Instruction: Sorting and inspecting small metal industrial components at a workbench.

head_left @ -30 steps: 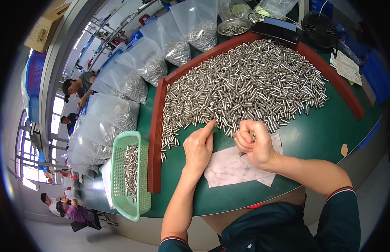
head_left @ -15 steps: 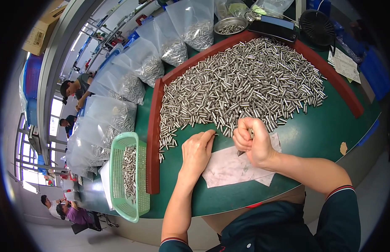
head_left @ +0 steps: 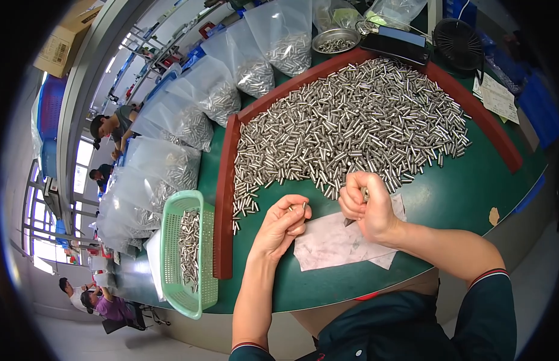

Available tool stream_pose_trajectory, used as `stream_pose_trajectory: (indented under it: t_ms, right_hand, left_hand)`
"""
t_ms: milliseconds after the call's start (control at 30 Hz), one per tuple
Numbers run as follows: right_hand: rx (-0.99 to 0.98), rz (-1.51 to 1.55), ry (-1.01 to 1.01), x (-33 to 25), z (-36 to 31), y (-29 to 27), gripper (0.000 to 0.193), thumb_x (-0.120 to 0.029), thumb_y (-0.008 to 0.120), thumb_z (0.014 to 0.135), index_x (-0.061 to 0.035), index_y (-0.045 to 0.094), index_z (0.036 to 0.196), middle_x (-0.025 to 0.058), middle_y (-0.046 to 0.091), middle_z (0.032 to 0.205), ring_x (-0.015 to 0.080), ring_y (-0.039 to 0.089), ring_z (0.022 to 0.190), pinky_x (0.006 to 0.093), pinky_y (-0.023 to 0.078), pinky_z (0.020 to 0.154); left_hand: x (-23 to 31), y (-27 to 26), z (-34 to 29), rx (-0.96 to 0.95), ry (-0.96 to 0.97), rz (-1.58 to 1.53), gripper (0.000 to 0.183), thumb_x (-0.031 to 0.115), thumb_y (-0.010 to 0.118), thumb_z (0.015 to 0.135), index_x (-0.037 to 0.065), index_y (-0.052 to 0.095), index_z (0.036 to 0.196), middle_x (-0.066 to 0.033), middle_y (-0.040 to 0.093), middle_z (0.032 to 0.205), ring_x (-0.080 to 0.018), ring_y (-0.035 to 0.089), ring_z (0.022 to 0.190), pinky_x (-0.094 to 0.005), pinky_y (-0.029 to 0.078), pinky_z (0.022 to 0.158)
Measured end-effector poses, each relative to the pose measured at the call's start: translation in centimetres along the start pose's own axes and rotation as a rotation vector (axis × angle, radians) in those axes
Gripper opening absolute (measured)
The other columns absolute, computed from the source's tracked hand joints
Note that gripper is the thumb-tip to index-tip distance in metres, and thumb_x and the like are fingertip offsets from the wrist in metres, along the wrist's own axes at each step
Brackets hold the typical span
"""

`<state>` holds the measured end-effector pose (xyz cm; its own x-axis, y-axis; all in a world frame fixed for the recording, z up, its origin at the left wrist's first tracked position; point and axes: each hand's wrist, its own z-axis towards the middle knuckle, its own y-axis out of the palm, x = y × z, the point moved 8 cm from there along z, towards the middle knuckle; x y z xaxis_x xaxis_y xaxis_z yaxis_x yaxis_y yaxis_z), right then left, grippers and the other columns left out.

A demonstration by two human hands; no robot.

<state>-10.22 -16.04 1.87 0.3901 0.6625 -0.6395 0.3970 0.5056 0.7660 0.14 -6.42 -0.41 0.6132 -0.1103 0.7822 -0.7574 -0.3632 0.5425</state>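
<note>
Between the thumb and fingers of my left hand (head_left: 283, 224) a small metal pin (head_left: 304, 206) is pinched, just in front of the pile. My right hand (head_left: 368, 206) makes a fist around a tool, of which a dark pointed tip (head_left: 348, 222) shows below and a pale end above; its kind is hidden. Beneath the right hand lies a stained whitish cloth or paper (head_left: 327, 243). A broad heap of short shiny metal pins (head_left: 352, 120) spreads over the green table (head_left: 433, 186) beyond both hands.
A dark red barrier (head_left: 224, 198) borders the heap. Left of it stands a green basket (head_left: 207, 259) partly filled with pins. Several clear bags (head_left: 222, 99) of pins line the far left. A metal bowl (head_left: 336, 41), a phone (head_left: 395, 49) and a black fan (head_left: 457, 45) sit behind.
My left hand has drawn back from the heap's edge and turned, its fingers now curled with a pin showing. My right hand keeps its grip on the tool; the view has shifted slightly.
</note>
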Motion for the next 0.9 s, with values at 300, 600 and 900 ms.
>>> stream_pose_trajectory:
  t_ms: [300, 600, 900]
  right_hand:
    - [0.003, 0.006, 0.005, 0.05, 0.10, -0.05, 0.031, -0.023, 0.031, 0.082, -0.0110, 0.029, 0.053, -0.0030, 0.023, 0.042, 0.0062, 0.016, 0.038, 0.0229, 0.014, 0.037]
    - [-0.013, 0.016, -0.002, 0.03, 0.16, -0.03, 0.031, -0.021, 0.030, 0.082, -0.0102, 0.028, 0.053, -0.0024, 0.024, 0.041, 0.0065, 0.016, 0.037, 0.0231, 0.014, 0.036]
    - [-0.020, 0.032, -0.011, 0.03, 0.15, 0.09, 0.030, -0.018, 0.029, 0.082, -0.0091, 0.029, 0.053, -0.0017, 0.025, 0.042, 0.0065, 0.017, 0.037, 0.0229, 0.014, 0.036]
  left_hand:
    - [-0.20, -0.29, 0.19, 0.021, 0.015, -0.016, 0.016, 0.009, 0.048, 0.087, 0.001, 0.055, 0.099, -0.0076, 0.055, 0.079, -0.0035, 0.031, 0.049, -0.0173, 0.028, 0.047]
    - [-0.09, -0.27, 0.14, 0.050, -0.012, -0.001, 0.021, 0.013, 0.044, 0.090, 0.000, 0.052, 0.104, -0.0077, 0.056, 0.075, -0.0038, 0.031, 0.047, -0.0183, 0.026, 0.044]
    - [0.65, 0.36, -0.24, 0.084, 0.022, -0.168, 0.025, 0.022, 0.040, 0.090, 0.001, 0.052, 0.086, -0.0085, 0.053, 0.073, -0.0090, 0.038, 0.056, -0.0209, 0.028, 0.046]
